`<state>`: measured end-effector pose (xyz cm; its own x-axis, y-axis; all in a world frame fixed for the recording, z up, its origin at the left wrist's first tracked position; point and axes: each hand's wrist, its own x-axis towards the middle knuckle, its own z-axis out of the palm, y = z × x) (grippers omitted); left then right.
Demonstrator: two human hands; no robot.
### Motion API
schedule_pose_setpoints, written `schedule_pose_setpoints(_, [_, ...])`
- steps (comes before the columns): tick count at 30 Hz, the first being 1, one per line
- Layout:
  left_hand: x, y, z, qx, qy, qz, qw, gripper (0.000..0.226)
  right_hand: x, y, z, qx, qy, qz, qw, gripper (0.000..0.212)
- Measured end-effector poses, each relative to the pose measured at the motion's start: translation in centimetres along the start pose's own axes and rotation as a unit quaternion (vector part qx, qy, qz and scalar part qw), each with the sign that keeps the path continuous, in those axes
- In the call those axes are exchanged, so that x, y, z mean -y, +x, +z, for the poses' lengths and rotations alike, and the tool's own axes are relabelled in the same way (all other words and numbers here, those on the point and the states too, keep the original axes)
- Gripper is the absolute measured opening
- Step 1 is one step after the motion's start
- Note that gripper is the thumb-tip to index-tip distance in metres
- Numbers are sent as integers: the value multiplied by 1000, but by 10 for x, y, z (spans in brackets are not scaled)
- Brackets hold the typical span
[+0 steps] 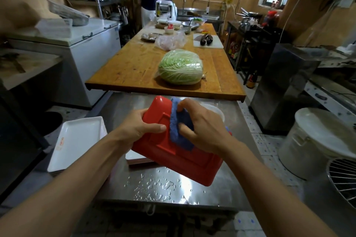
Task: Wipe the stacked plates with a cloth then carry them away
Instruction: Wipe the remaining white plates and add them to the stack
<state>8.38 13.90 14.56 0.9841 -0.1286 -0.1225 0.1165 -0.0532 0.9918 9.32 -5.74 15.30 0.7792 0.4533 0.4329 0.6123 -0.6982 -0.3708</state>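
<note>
- Seeing the left hand gripping the red plate by its left edge, thumb curled across the underside; plate is upside-down, tilted, held above the steel table.
- Right hand has fingers curled into a blue cloth, pressing it on the plate's underside.
- Stack of plates sits on the table right under the red one, mostly hidden.
- White plate stack rests at the table's left edge.
- I see water droplets on the near tabletop.
- Cabbage lies on the wooden table beyond.
</note>
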Motion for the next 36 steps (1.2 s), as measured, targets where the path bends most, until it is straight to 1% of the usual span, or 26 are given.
schedule_pose_setpoints(3, [1, -4, -9, -22, -14, -10, 1000, 32, -3, -1, 3, 19, -3, -20, 1000, 36])
schedule_pose_setpoints(6, [4, -9, -24, -39, -37, -15, 998, 31, -15, -12, 2, 19, -9, -2, 1000, 36])
schedule_pose_setpoints(7, [5, -10, -29, -41, -45, -18, 998, 33, -18, -16, 2, 15, -2, 10, 1000, 35])
schedule_pose_setpoints(9, [9, -13, -34, -41, -62, -31, 997, 47, -23, -23, 2, 12, 27, 34, 999, 33])
schedule_pose_setpoints(10, [11, -13, -35, -44, -75, -39, 995, 51, -25, -24, 2, 9, 44, 43, 998, 32])
schedule_pose_setpoints(12, [16, -12, -34, -59, -113, -59, 990, 50, -25, -24, 6, -6, 70, 53, 996, 30])
schedule_pose_setpoints(13, [19, -11, -33, -68, -133, -73, 986, 47, -24, -24, 8, -15, 74, 54, 996, 30])
schedule_pose_setpoints(14, [21, -9, -31, -80, -151, -88, 981, 38, -23, -24, 10, -20, 73, 57, 995, 30])
schedule_pose_setpoints(16, [22, -4, -30, -103, -176, -124, 971, 24, -21, -25, 13, -13, 74, 63, 995, 29])
schedule_pose_setpoints(18, [20, -1, -29, -121, -201, -160, 959, 16, -22, -32, 17, -3, 83, 46, 995, 29])
schedule_pose_setpoints(21, [19, 2, -28, -130, -220, -183, 949, 10, -22, -44, 26, 2, 103, 47, 994, 32])
schedule_pose_setpoints(23, [18, 1, -22, -134, -235, -188, 944, 8, -22, -51, 33, -27, 100, 59, 993, 32])
schedule_pose_setpoints(25, [19, 0, -16, -143, -258, -192, 936, 7, -18, -53, 40, -56, 74, 51, 994, 35])
schedule_pose_setpoints(28, [20, 1, -5, -154, -278, -186, 930, 18, -6, -51, 54, -64, 37, 40, 996, 39])
schedule_pose_setpoints(34, [27, -4, 7, -154, -321, -197, 914, 46, 37, -41, 86, -62, 17, -10, 998, 39])
schedule_pose_setpoints(36, [31, -8, 5, -165, -330, -184, 911, 50, 46, -35, 92, -55, 3, -15, 998, 41])
